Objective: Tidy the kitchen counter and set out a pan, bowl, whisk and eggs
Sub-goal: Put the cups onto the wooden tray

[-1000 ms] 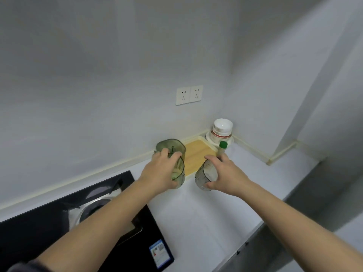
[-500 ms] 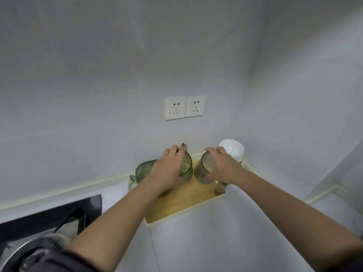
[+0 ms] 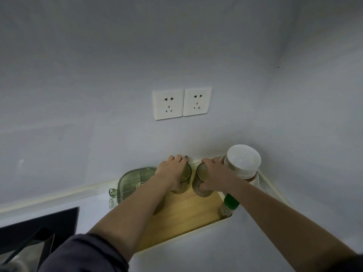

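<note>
Left hand (image 3: 171,173) gripped the green glass (image 3: 186,174), right hand (image 3: 215,176) the ribbed glass (image 3: 198,180): light, slick, brittle, probably best held round the walls.

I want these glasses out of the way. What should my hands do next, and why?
Probably settle both glasses onto the wooden tray and let go. The left hand grips the green glass, the right hand the ribbed glass, side by side at the tray's back edge by the wall, bases at or just above the wood, so only releasing seems left.
</note>
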